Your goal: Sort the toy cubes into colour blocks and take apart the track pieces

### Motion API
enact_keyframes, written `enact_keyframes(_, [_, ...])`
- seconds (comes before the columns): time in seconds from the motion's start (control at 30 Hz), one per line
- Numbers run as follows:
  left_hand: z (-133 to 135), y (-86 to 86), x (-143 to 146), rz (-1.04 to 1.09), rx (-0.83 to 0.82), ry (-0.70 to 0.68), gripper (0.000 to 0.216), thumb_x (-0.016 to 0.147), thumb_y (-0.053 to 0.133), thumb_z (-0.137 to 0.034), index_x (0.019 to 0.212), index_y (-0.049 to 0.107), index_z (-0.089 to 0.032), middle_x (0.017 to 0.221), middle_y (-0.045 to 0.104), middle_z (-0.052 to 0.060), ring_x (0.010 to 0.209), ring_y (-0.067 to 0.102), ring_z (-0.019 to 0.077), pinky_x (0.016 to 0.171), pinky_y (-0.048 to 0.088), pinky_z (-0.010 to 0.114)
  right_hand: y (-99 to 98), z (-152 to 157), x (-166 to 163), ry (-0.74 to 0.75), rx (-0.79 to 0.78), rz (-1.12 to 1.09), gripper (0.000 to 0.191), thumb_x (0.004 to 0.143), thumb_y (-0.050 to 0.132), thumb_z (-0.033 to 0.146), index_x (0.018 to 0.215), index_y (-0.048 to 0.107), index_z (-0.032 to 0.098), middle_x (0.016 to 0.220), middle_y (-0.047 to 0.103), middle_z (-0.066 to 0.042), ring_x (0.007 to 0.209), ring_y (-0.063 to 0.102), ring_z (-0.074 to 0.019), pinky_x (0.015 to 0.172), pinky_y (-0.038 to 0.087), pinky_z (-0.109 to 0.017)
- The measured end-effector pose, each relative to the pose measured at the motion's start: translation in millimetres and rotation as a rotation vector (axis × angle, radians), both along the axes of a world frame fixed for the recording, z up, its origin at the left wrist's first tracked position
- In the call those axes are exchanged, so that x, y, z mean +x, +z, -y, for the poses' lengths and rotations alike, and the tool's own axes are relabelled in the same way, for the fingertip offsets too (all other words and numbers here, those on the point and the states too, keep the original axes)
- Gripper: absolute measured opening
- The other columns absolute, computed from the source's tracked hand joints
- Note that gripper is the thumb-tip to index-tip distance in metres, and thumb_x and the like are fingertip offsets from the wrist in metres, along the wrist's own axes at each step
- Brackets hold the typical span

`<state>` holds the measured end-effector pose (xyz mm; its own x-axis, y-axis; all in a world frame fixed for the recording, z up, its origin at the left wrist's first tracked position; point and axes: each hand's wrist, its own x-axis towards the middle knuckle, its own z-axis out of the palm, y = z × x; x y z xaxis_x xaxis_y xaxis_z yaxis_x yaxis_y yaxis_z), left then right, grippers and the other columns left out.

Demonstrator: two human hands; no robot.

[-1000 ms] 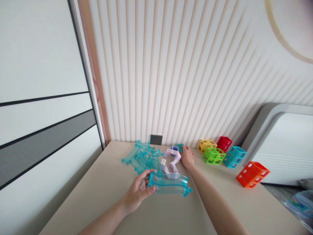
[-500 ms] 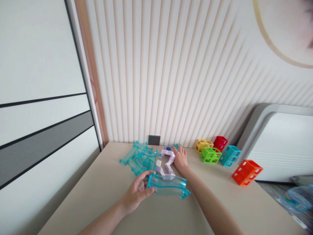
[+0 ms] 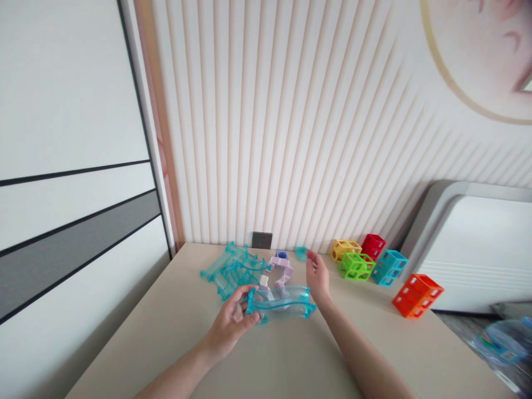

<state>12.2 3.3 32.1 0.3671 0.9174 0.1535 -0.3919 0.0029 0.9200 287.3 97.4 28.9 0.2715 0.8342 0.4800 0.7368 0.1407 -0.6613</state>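
The left hand (image 3: 233,324) clasps the left end of a clear teal track piece (image 3: 279,303), thumb over its upper rim and fingers curled beneath. The piece is lifted just off the beige table (image 3: 174,332). Its long axis runs from that grip toward 3 o'clock, so the free end lies nearer the right hand (image 3: 318,274). That hand is at 1 o'clock of the free end, fingers spread and holding nothing (whether the wrist brushes the track I cannot tell).

The track is glossy see-through plastic, a shallow wavy channel with flared end tabs. At its 12 o'clock lies a matte lilac zigzag piece (image 3: 281,267). At 11 o'clock is a pile of teal tracks (image 3: 230,266), and at 2 o'clock are open-walled cage blocks (image 3: 356,265) in bright colours.
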Motion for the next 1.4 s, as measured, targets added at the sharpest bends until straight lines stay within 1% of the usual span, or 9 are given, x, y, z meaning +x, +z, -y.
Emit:
enact_keyframes(0.1, [1, 3.2, 0, -0.013, 0.017, 0.049, 0.056, 0.074, 0.085, -0.043, 0.12, 0.06, -0.024, 0.107, 0.07, 0.007, 0.101, 0.066, 0.0237, 0.084, 0.054, 0.033, 18.0, 38, 2, 0.082, 0.079, -0.122, 0.05, 0.105, 0.021, 0.039, 0.136, 0.054, 0.017, 0.117, 0.071, -0.014, 0.098, 0.07, -0.0233, 0.085, 0.058, -0.039])
enact_keyframes(0.2, [3, 4.9, 1, -0.052, 0.035, 0.052, 0.054, 0.076, 0.084, -0.04, 0.121, 0.06, -0.023, 0.108, 0.071, 0.008, 0.103, 0.067, 0.0241, 0.088, 0.053, 0.034, 29.8, 78, -4, 0.512, 0.099, -0.219, 0.041, 0.103, 0.04, 0.046, 0.123, 0.067, 0.023, 0.121, 0.071, -0.011, 0.108, 0.067, -0.0252, 0.094, 0.054, -0.039])
enact_keyframes(0.27, [4, 4.4, 2, -0.071, 0.046, 0.027, 0.052, 0.077, 0.083, -0.038, 0.121, 0.059, -0.023, 0.11, 0.071, 0.008, 0.104, 0.066, 0.0241, 0.091, 0.052, 0.034, 31.3, 89, -8, 0.578, 0.107, -0.231, 0.042, 0.103, 0.041, 0.049, 0.118, 0.07, 0.025, 0.116, 0.072, -0.009, 0.106, 0.067, -0.0254, 0.094, 0.054, -0.04])
enact_keyframes(0.43, [3, -8.6, -1, -0.124, 0.066, -0.046, 0.052, 0.077, 0.083, -0.038, 0.121, 0.06, -0.022, 0.108, 0.069, 0.008, 0.099, 0.065, 0.0234, 0.089, 0.05, 0.036, 26.3, 47, 7, 0.274, 0.042, -0.208, 0.062, 0.103, 0.024, 0.054, 0.113, 0.072, 0.018, 0.109, 0.074, -0.014, 0.098, 0.069, -0.0271, 0.087, 0.057, -0.042])
enact_keyframes(0.57, [1, -23.9, -3, -0.165, 0.089, -0.107, 0.054, 0.079, 0.081, -0.038, 0.126, 0.059, -0.023, 0.11, 0.066, 0.008, 0.1, 0.062, 0.0233, 0.089, 0.049, 0.036, 25.9, -1, 20, 0.345, -0.09, -0.017, 0.035, 0.096, 0.048, 0.033, 0.119, 0.073, 0.021, 0.12, 0.072, -0.012, 0.109, 0.068, -0.0268, 0.097, 0.053, -0.042])
enact_keyframes(0.7, [1, -27.5, -3, -0.192, 0.108, -0.146, 0.055, 0.079, 0.08, -0.04, 0.127, 0.059, -0.023, 0.107, 0.067, 0.006, 0.1, 0.061, 0.0227, 0.089, 0.048, 0.034, 19.8, -22, 15, 0.503, -0.206, 0.181, 0.044, 0.088, 0.052, 0.013, 0.123, 0.071, 0.029, 0.141, 0.063, -0.002, 0.123, 0.063, -0.0213, 0.109, 0.044, -0.037])
enact_keyframes(0.87, [2, -24.0, -4, -0.215, 0.128, -0.165, 0.055, 0.079, 0.081, -0.042, 0.126, 0.06, -0.023, 0.109, 0.065, 0.007, 0.101, 0.061, 0.023, 0.09, 0.047, 0.034, 10.4, -29, 6, 0.565, -0.266, 0.325, 0.053, 0.084, 0.05, 0.004, 0.13, 0.067, 0.025, 0.14, 0.063, -0.006, 0.13, 0.058, -0.0211, 0.113, 0.04, -0.037])
enact_keyframes(1.1, [4, -23.0, -2, -0.227, 0.139, -0.212, 0.056, 0.078, 0.082, -0.042, 0.127, 0.06, -0.023, 0.108, 0.064, 0.006, 0.097, 0.061, 0.0211, 0.086, 0.048, 0.032, 0.8, -26, 3, 0.461, -0.259, 0.374, 0.065, 0.077, 0.053, 0.0, 0.138, 0.059, 0.022, 0.131, 0.063, -0.011, 0.117, 0.063, -0.0226, 0.103, 0.047, -0.032])
enact_keyframes(1.4, [3, -25.8, -2, -0.208, 0.124, -0.219, 0.059, 0.077, 0.082, -0.043, 0.127, 0.059, -0.022, 0.105, 0.064, 0.007, 0.095, 0.061, 0.0205, 0.086, 0.049, 0.032, 11.0, -14, 6, 0.235, -0.004, 0.171, 0.059, 0.091, 0.05, 0.02, 0.149, 0.043, 0.024, 0.111, 0.063, -0.009, 0.101, 0.065, -0.0242, 0.096, 0.052, -0.04])
